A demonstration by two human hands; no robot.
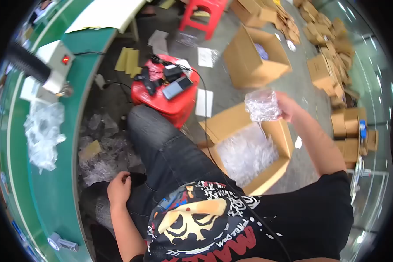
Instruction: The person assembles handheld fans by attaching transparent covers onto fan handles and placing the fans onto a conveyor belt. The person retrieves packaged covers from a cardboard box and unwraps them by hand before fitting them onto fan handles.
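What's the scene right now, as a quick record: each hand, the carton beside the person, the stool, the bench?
Right hand: holding a clear plastic bundle; contents unclear
Left hand: low by the lap, fingers bent; whether it holds anything is unclear
Carton: open, with clear plastic packaging inside
Stool: red, bearing a grey boxy device among dark items
Bench: green, with crumpled clear plastic on it
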